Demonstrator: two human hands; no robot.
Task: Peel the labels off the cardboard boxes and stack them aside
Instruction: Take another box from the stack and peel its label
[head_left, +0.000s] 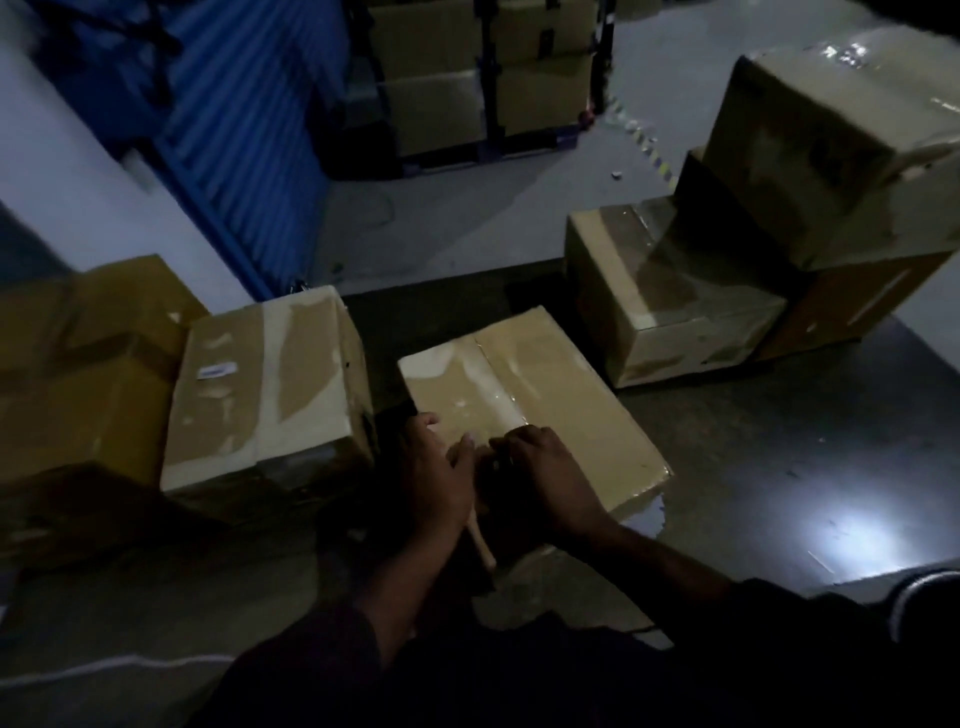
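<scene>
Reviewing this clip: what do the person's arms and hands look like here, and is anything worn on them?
Both hands, left and right, are bare: no gloves, and no rings or watch can be made out in the dim light. Dark long sleeves are pushed up, leaving the forearms uncovered. A pale band at the right frame edge may be clothing trim; too dark to tell.

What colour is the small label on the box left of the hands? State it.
White, on the box; label, head view.

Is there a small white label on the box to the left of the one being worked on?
Yes, the left box carries a small white label on its top face.
</scene>
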